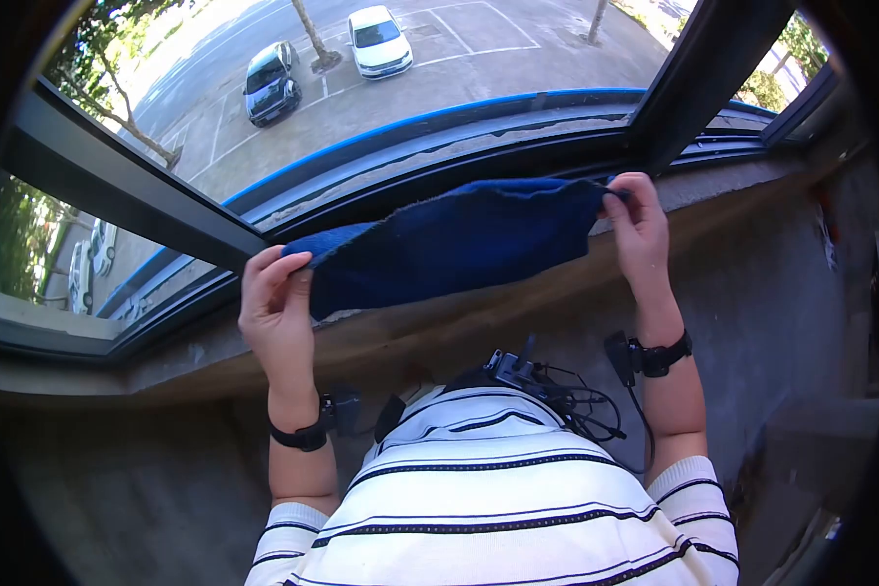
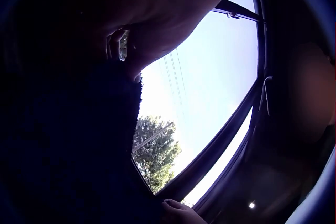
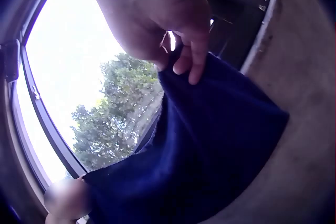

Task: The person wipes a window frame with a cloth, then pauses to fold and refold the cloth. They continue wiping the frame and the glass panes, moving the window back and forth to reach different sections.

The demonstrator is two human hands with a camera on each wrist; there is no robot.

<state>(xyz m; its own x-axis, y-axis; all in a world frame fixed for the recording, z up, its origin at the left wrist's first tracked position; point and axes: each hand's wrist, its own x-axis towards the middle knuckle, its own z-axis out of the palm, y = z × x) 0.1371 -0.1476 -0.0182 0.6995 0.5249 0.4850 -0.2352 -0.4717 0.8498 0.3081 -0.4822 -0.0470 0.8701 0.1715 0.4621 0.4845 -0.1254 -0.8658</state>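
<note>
A dark blue cloth (image 1: 449, 239) hangs stretched between both hands over the window sill. At its left end, my left hand (image 1: 278, 298) pinches a corner between thumb and fingers. The right hand (image 1: 641, 230) grips the opposite upper corner. In the right wrist view the cloth (image 3: 220, 134) falls in soft folds below the right hand (image 3: 163, 24), and its lower edge hangs free. The left wrist view is dark; there the left hand (image 2: 152, 29) shows above the shadowed cloth.
Right behind the cloth run the black window frame (image 1: 547, 156) and its track. The concrete sill (image 1: 723, 200) extends to the right. A small device with cables (image 1: 547, 376) sits at the person's waist. Outside, two cars (image 1: 379, 44) stand in a parking lot.
</note>
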